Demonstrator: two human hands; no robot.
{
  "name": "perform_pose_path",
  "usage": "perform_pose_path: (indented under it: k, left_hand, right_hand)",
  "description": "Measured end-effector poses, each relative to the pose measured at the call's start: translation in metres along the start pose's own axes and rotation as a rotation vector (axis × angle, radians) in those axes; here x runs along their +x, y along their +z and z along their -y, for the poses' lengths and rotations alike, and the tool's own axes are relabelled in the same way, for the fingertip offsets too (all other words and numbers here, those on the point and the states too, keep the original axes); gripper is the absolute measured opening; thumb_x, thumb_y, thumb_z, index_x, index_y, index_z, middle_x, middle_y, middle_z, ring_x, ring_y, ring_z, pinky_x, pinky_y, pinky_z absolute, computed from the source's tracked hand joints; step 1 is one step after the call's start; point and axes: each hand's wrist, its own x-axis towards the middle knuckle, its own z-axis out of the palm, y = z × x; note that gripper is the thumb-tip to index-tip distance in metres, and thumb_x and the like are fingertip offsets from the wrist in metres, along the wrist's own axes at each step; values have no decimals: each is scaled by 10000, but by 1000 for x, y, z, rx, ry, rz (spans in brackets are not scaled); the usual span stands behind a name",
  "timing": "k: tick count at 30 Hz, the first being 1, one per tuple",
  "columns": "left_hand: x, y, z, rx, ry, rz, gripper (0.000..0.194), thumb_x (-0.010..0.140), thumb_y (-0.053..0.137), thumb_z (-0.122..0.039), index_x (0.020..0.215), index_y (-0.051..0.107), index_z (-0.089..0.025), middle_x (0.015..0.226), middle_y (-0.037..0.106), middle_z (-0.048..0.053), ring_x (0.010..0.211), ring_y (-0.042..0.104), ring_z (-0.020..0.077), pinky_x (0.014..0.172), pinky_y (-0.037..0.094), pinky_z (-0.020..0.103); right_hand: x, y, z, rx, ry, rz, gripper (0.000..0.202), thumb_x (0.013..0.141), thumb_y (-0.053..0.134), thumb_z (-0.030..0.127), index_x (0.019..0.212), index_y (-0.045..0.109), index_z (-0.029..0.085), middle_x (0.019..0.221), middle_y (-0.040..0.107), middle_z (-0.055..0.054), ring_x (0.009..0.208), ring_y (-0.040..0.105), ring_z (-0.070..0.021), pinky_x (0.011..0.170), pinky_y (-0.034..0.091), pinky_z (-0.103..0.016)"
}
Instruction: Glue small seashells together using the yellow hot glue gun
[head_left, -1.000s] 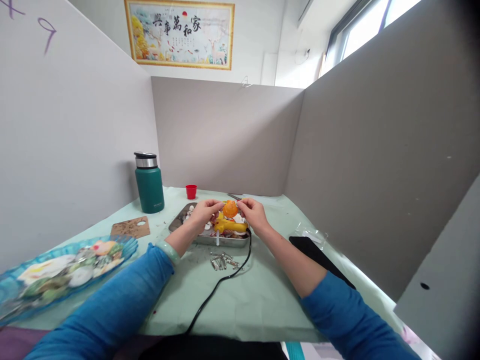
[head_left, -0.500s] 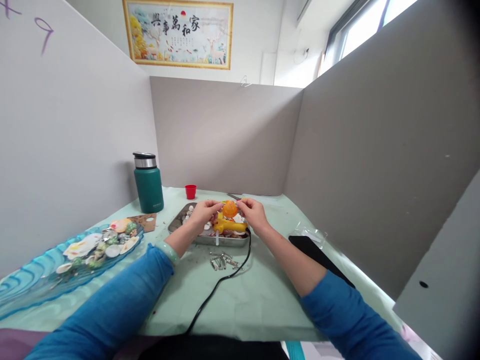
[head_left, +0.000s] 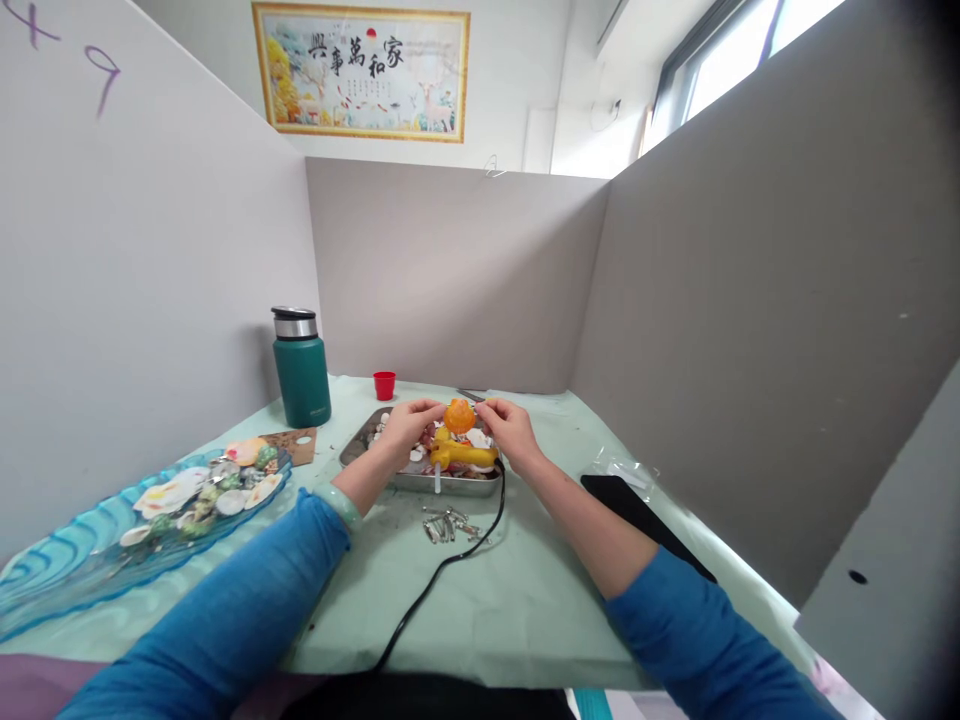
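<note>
An orange scallop-like shell (head_left: 460, 416) is held up above the metal tray (head_left: 409, 480), its ribbed face toward me. My left hand (head_left: 411, 425) pinches it at its left edge, thumb and fingers closed. At the right edge my right hand (head_left: 510, 430) grips it the same way. Just below lies a yellow hot glue gun (head_left: 465, 456), resting across the tray with its nozzle to the left. Its black cord (head_left: 442, 572) runs toward me. White shells and small pieces fill the tray, partly hidden by my hands.
Several metal clips or pins (head_left: 448, 525) lie in front of the tray. A blue wavy dish (head_left: 67, 525) of shells is at left, near a green bottle (head_left: 301, 380). A red cup (head_left: 385, 386) stands behind. A black flat item (head_left: 637, 520) and clear plastic (head_left: 622, 468) lie at right.
The view has shifted slightly, so everything sits a little to the right and lower. Both hands keep their hold on the orange shell, which tilts a little differently.
</note>
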Motion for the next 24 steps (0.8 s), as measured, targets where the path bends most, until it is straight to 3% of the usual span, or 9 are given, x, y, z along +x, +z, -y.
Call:
perform_pose_path:
  k: [7, 24]
  left_hand:
    - [7, -6, 8, 50, 29, 70, 340, 632, 758, -402, 800, 667, -121, 602, 574, -7, 434, 433, 56, 431, 344, 207]
    - [10, -9, 6, 36, 5, 106, 345, 641, 762, -422, 780, 659, -124, 563, 553, -14, 431, 457, 62, 421, 352, 199]
  right_hand:
    - [-2, 0, 2, 3, -17, 6, 227, 705, 625, 396, 706, 633, 170, 609, 563, 11, 544, 470, -113, 525, 401, -244]
    - [-3, -2, -1, -89, -105, 66, 211, 742, 584, 376, 737, 634, 171, 646, 584, 6, 600, 505, -132, 591, 427, -254]
